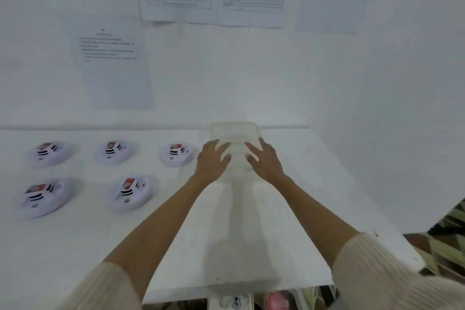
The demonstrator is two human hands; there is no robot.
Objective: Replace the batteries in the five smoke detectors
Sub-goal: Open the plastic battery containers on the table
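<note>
Several white round smoke detectors lie on the white table (75, 246), each with a red-and-white battery on top: three in a back row (49, 153), (114, 152), (177, 154) and two in front (41, 196), (130, 191). A clear plastic box (235, 133) stands at the back of the table, right of the detectors. My left hand (213, 159) and my right hand (264, 159) are stretched forward with fingers spread, over the box's near part. Whether they touch it I cannot tell; its contents are too blurred to make out.
The table ends at a white wall (251, 78) carrying several printed sheets (115, 63). Another white wall (390, 108) closes the right side. The table's front edge (226, 292) runs below my forearms, with patterned cloth (445, 239) beyond its right corner.
</note>
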